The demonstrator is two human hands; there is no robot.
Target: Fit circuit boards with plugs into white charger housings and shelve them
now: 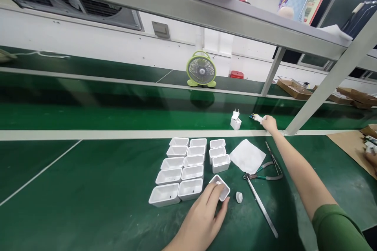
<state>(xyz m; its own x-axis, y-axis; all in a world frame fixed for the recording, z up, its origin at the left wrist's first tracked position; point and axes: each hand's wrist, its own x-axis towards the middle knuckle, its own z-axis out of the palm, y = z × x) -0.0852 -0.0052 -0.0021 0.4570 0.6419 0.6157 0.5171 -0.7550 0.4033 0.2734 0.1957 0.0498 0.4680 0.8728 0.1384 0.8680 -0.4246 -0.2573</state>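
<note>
My left hand (206,210) has its fingers around a small white plastic housing (225,193), tilted with its opening up; a white bit shows inside. Several like it, open-topped white housings (166,193), stand in rows to its left and behind. My right hand (269,124) reaches far back, its fingers closed on a white piece with a small circuit board (252,116) at its tip. Left of that hand stands a white plug adapter (235,120) with two pins upward. A small white plastic part (239,197) lies right of my left hand.
Green-handled pliers (266,176), a thin metal tool (262,208) and a white sheet (247,156) lie on the green bench. A shelf post (321,86) rises beside my right arm. A green fan (201,70) stands behind. At right lies cardboard (347,145).
</note>
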